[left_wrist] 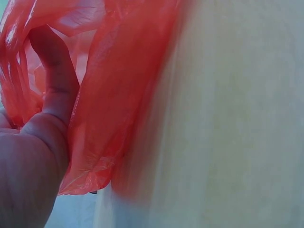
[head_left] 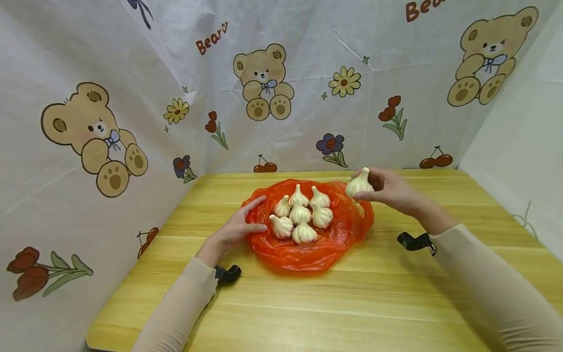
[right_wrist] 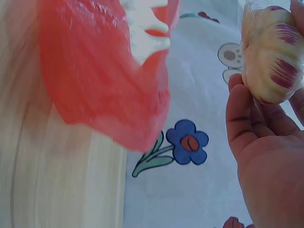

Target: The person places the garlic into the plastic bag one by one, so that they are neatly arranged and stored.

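Note:
My right hand (head_left: 391, 189) holds up a garlic bulb (head_left: 360, 184), stem upward, over the right edge of a red plastic bag (head_left: 303, 259). In the right wrist view the garlic bulb (right_wrist: 275, 61) shows purple-streaked cloves, with fingers and thumb curled round it. Several more garlic bulbs (head_left: 300, 213) lie clustered on the bag. At the bag's left edge rests my left hand (head_left: 235, 229), thumb and index finger spread apart. The left wrist view has the thumb (left_wrist: 56, 71) reaching in at the red film (left_wrist: 114, 85), which covers part of the hand.
The bag lies on a light wooden table (head_left: 308, 313), toward its back. A white sheet (head_left: 303, 142) printed with bears and flowers hangs behind and to the left. Black wrist devices (head_left: 227, 274) sit at both wrists. A thin cord (head_left: 525, 220) runs by the right wall.

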A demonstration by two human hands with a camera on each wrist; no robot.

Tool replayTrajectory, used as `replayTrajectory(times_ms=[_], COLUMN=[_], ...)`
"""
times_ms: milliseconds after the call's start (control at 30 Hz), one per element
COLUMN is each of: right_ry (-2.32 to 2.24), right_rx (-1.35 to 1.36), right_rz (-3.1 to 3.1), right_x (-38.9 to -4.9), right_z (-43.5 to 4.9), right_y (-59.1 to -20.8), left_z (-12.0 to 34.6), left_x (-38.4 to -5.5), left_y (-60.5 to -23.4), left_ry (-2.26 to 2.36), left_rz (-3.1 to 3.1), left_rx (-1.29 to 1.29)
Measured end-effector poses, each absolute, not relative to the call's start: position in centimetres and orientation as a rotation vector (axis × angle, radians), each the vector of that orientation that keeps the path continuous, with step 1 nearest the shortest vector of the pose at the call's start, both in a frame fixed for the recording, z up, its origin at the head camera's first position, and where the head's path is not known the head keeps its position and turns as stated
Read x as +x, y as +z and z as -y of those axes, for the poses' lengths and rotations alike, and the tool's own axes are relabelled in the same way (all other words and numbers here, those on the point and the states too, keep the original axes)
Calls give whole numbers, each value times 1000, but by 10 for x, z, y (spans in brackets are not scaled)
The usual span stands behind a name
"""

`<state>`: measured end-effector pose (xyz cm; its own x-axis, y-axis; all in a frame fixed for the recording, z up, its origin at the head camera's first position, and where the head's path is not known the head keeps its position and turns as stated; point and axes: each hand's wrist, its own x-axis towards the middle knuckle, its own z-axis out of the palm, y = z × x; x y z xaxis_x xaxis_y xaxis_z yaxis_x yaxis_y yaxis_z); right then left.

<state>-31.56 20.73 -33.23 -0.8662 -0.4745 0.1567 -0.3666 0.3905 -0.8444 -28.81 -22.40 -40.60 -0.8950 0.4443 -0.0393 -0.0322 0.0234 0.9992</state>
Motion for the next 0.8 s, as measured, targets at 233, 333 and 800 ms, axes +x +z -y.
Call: replayTrajectory(times_ms=[233, 333, 800], right_ry=[-1412, -1374, -1281], right_rx=[-825, -845, -951], right_rz=[-2504, -2486, -2380], right_x=[-317, -318, -317], right_z=[-191, -183, -151], right_y=[-338, -340, -364], left_z=[225, 225, 225], left_x=[-289, -289, -288], left_y=[-407, -407, -406], left_ry=[1936, 1940, 1938], left_rz=[-1965, -1960, -1971], left_rx=[426, 427, 438])
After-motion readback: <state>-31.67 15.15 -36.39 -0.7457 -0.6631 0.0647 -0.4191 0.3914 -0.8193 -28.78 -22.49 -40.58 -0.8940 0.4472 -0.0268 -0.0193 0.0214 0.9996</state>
